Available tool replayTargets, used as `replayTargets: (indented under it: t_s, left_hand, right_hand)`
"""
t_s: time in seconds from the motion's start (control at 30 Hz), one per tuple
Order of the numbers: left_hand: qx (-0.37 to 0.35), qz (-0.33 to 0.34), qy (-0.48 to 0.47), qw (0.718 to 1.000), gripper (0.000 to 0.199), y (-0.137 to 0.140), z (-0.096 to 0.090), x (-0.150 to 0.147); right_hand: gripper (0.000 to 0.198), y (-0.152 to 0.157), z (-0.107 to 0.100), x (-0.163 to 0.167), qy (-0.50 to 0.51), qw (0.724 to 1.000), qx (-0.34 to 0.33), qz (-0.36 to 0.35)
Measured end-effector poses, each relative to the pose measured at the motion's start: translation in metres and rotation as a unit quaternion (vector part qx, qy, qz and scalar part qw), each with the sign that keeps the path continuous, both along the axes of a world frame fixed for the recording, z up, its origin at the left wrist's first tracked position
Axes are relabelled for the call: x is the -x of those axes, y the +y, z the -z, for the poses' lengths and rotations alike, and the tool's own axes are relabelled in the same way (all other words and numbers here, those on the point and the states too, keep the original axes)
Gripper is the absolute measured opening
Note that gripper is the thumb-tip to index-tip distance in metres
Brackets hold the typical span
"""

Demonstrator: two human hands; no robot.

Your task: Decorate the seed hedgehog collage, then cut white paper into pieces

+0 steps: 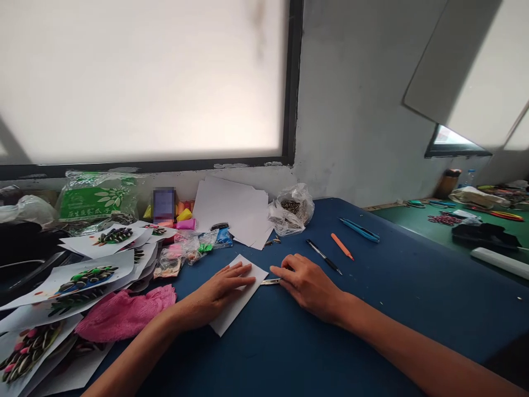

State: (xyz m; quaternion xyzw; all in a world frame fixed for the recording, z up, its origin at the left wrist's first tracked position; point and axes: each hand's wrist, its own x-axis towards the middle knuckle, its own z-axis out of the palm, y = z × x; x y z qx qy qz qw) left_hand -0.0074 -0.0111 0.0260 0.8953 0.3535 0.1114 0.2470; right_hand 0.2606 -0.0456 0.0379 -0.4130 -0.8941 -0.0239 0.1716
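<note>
A small sheet of white paper point(238, 303), seemingly folded, lies at a slant on the blue tabletop point(289, 353). My left hand point(223, 291) rests flat on it, fingers stretched out and slightly spread. To the right of the paper, my right hand point(308, 284) is closed with its side on the table. From its fingers a thin silver blade-like tool point(270, 282) points left to the paper's right edge. The tool's handle is hidden in the hand, and I cannot tell whether its tip goes between the paper's layers.
Beyond my right hand lie a black pen point(323, 257), an orange marker point(342, 246) and a blue pen-shaped tool point(359, 229). White sheets point(231, 207) and a plastic bag of seeds point(291, 208) stand behind. Seed-decorated cards point(88, 278) and a pink cloth point(126, 314) lie left.
</note>
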Motion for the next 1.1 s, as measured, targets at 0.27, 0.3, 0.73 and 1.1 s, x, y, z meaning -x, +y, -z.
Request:
replayTargets:
  t_s: [0.27,0.3,0.73,1.1]
  left_hand:
    - [0.001,0.019,0.009,1.000,0.044,0.001,-0.006,-0.002]
    - [0.002,0.021,0.011,1.000,0.044,0.000,-0.007,-0.002]
    - [-0.008,0.026,-0.003,1.000,0.042,0.002,-0.006,-0.002]
    - [-0.053,0.018,0.073,0.996,0.050,-0.001,-0.009,-0.006]
  right_hand:
    - [0.021,-0.028,-0.007,0.043,-0.026,0.998,0.010,-0.057]
    - [0.024,-0.030,-0.007,0.048,-0.035,0.997,0.017,-0.059]
    - [0.031,-0.052,-0.002,0.084,-0.048,0.988,0.033,-0.144]
    - [0.015,-0.010,-0.024,0.018,-0.049,0.993,0.065,0.082]
